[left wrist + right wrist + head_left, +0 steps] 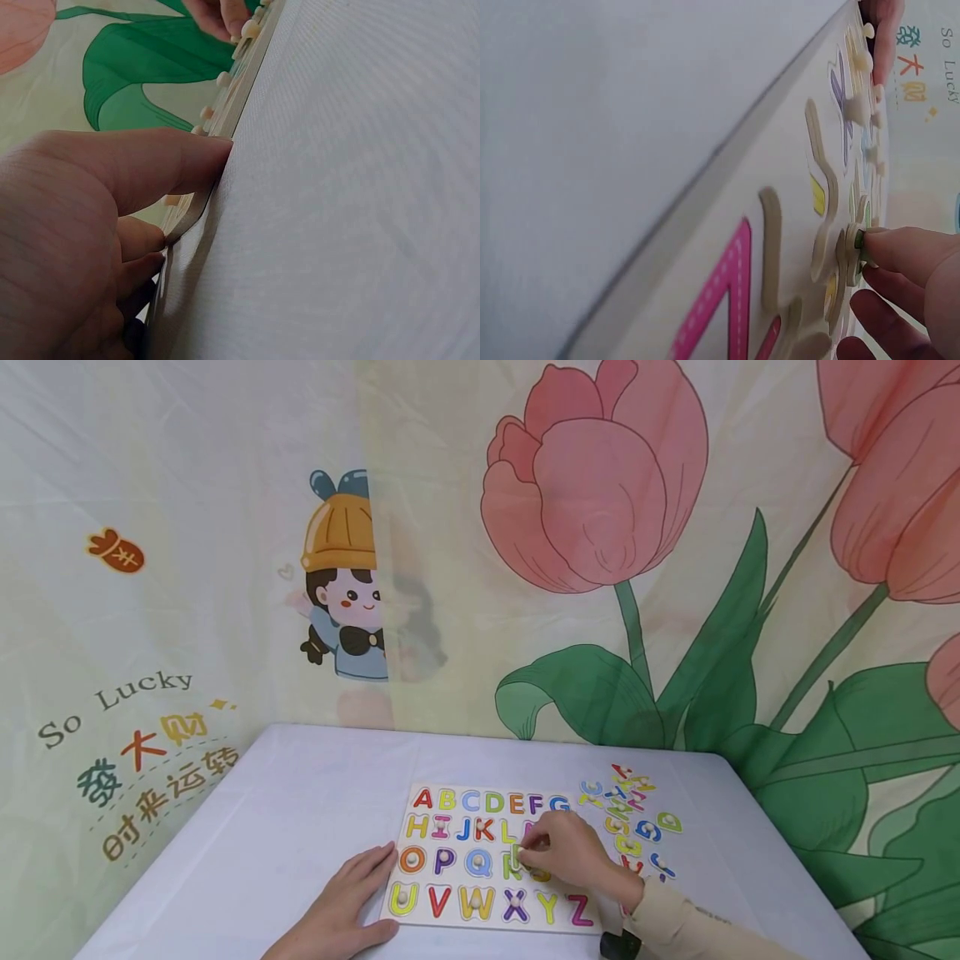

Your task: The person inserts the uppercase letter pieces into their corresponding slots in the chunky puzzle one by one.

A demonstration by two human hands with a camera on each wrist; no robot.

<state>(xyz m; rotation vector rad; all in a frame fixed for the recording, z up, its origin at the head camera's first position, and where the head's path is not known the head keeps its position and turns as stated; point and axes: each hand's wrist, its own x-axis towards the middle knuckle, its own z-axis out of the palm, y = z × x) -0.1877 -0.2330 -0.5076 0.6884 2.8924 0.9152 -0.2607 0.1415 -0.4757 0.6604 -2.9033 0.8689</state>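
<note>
A wooden alphabet puzzle board (532,927) lies on the table, with rows of coloured letters from A to Z. My right hand (573,852) pinches a green letter piece (514,862), an R by its look, right over the R place in the third row. In the right wrist view, thumb and fingertips close on the green piece (853,255) near the board's surface. My left hand (341,897) rests at the board's lower left corner, fingers extended along the left side. The left wrist view has its thumb (195,154) touching the board's edge. Several letters, such as O, P, Q and X, carry knobs.
Loose letter pieces (633,802) are heaped right of the board, some overlapping. A white cloth (315,802) covers the table. Behind it hangs a curtain (442,710) printed with tulips and a cartoon figure. A dark band (621,945) shows at my right wrist.
</note>
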